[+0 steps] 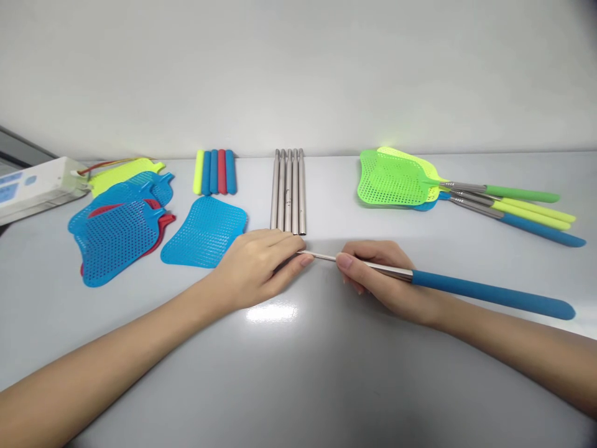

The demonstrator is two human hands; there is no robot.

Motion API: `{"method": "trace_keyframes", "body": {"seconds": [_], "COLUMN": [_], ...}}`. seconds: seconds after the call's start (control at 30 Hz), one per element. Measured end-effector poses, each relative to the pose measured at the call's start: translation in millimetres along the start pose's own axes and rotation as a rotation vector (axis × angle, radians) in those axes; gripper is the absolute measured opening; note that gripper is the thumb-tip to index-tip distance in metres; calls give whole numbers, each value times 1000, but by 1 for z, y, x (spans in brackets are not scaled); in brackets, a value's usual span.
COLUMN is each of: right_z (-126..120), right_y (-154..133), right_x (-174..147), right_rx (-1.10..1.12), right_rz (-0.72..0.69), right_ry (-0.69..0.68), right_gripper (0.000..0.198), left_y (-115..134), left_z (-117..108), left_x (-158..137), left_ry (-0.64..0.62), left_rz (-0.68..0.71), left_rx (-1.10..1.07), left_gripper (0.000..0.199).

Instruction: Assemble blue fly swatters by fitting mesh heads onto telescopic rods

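A: What's in the left grip?
B: The thin end of a rod, pinched between thumb and fingers. A blue head is partly hidden behind that hand; I can't tell whether they touch.
A: And the right grip?
B: Curled closed around the rod's thicker part. The rod spans the gap between both grips, and its blue handle runs out rightward past the right grip.
A: What's around?
B: A grey counter. Just beyond the left grip, five steel tubes; farther left, five loose handles, then a pile of heads and a white box. Beyond the right grip, four swatters lie overlapping.
A: The room?
B: A pale wall rises behind the counter, and a bright reflection sits just nearer than the left grip.
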State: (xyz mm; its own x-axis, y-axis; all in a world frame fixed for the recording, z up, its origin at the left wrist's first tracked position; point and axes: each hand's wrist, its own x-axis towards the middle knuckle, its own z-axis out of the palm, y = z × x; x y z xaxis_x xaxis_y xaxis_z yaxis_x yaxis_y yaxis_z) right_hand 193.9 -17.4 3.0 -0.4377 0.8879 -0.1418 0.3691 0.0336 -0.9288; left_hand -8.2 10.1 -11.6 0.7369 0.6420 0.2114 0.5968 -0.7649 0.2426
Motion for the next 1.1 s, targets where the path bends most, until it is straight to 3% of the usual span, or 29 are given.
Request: {"method": "trace_keyframes", "body": {"seconds": [1.1], "right_z": [-1], "right_y": [2], "right_x": [0], "right_rx": [-11], "right_rz": [-58], "right_ry": [-5], "right_gripper": [35], "left_y": [-1], "left_z": [0], "left_x": [0], "left_ry": [-20], "left_rz": [-7], "left_rx": [-10], "left_gripper": [24]}}
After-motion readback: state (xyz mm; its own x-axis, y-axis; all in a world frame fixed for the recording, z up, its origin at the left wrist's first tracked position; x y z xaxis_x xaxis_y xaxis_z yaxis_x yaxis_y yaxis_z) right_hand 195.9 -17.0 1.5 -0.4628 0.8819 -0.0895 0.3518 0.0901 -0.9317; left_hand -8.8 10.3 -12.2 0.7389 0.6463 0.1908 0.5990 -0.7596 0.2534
